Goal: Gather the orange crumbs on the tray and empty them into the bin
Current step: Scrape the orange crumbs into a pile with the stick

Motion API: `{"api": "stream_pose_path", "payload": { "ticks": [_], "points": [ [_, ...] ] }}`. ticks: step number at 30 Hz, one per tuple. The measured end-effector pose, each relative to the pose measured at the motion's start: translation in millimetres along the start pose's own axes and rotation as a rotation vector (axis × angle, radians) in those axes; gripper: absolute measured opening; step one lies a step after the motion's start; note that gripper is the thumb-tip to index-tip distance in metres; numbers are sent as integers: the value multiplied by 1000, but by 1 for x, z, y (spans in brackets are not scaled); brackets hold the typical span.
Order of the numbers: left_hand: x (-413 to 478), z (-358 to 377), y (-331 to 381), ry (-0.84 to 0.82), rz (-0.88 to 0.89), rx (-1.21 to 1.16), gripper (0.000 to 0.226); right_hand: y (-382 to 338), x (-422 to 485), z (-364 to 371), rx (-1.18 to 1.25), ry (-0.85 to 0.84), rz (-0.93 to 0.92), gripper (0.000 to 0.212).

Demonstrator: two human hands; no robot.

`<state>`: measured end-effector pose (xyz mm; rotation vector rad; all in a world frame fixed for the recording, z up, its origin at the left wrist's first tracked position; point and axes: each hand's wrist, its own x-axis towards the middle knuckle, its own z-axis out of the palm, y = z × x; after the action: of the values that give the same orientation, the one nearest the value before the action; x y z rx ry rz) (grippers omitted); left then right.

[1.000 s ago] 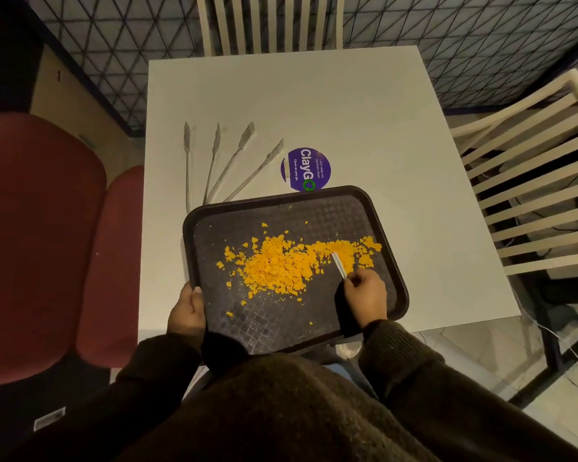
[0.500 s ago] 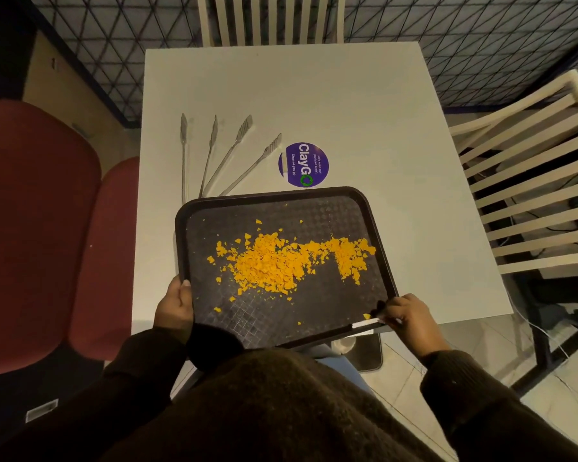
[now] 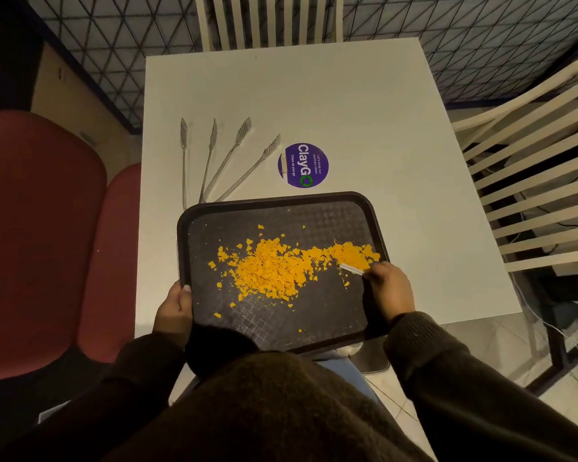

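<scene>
A dark tray rests on the near part of the white table, its near edge past the table's edge. Orange crumbs lie in a heap across its middle, with a thinner band running to the right rim. My left hand grips the tray's left rim. My right hand is over the tray's right side, pinching a small white flat scraper whose tip touches the right end of the crumbs. No bin is in view.
Two pairs of metal tongs lie on the table beyond the tray's left corner. A round purple sticker is on the tabletop. White slatted chairs stand at the right and far sides; a red padded seat is left.
My right hand went from the crumbs out to the tray's near right corner, then came back over the tray's right side with the white scraper. The left hand kept its grip.
</scene>
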<state>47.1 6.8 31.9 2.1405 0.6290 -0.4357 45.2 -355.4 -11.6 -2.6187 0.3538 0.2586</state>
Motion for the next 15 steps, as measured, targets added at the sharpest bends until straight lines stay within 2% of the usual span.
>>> {"api": "stream_pose_path", "payload": {
  "ticks": [4,7,10,15],
  "points": [
    [-1,1,0,10,-22,12,41,-15,12,-9,-24,23,96,11],
    [-3,2,0,21,-27,14,41,-19,4,-13,-14,-8,102,9],
    [-6,3,-1,22,-41,-21,41,-15,-25,-13,42,-60,-19,5],
    [-9,3,-3,19,-45,-44,40,-27,-71,3,32,-288,-327,6]
  ]
}}
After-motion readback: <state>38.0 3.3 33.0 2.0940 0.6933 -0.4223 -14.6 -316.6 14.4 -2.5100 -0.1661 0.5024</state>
